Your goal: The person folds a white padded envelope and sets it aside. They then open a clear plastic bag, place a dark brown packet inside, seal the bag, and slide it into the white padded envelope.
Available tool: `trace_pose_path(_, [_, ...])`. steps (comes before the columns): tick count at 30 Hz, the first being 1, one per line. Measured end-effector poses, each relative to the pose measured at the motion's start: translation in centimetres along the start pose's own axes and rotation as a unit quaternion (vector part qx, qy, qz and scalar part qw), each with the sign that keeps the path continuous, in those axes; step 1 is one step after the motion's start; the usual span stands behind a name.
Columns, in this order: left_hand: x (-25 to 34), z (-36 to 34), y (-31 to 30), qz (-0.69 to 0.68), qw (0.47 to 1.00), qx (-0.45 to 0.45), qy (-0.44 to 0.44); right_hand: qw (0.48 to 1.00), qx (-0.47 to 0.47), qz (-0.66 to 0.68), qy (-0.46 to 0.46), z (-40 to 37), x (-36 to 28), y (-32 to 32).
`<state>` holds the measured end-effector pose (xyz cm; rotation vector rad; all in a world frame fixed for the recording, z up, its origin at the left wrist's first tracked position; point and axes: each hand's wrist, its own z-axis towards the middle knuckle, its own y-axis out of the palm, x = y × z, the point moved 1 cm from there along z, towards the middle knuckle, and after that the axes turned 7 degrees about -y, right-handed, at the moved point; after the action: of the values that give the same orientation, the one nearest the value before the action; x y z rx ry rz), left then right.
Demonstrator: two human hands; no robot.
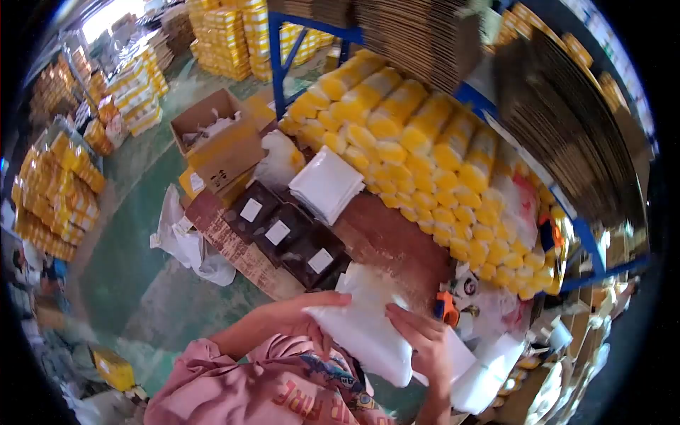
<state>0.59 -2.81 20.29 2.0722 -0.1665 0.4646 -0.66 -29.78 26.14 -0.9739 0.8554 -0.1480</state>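
A puffy white plastic packet (372, 333) is held in front of my chest, above the near edge of the table. My left hand (319, 315) grips its left end, thumb on top and fingers curled below. On its right side, my right hand (419, 338) holds the packet with the fingers over its upper face; the thumb is hidden. Just beyond the packet, several dark brown boxes with white labels (278, 232) sit in a row on the worn reddish table (382, 234). A neat stack of white sheets or flat bags (327, 180) lies behind them.
Yellow-and-white packs (425, 156) are piled along the table's far side, under a blue rack (283, 64) loaded with flat cardboard (418, 39). An open carton (219, 142) stands at the far left end. To the right are an orange tape dispenser (446, 308) and white packets (489, 375).
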Motion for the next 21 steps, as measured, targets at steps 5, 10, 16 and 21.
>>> trace_pose_path(5, [-1.7,-0.1,-11.6,0.147,0.978,0.147,-0.001,0.846,0.192,0.38,0.322,-0.9,6.8,14.2])
trace_pose_path(10, [-3.5,0.9,-19.2,0.447,0.831,0.326,0.053,0.54,0.289,0.592,0.524,1.2,8.8,22.0])
trace_pose_path(16, [-5.9,0.3,-24.7,0.171,0.911,0.35,0.133,0.543,0.326,0.568,0.525,3.8,20.7,24.3])
trace_pose_path(21, [-11.0,-0.8,-30.7,0.035,0.904,0.398,0.152,0.579,0.318,0.479,0.578,9.7,28.0,21.9])
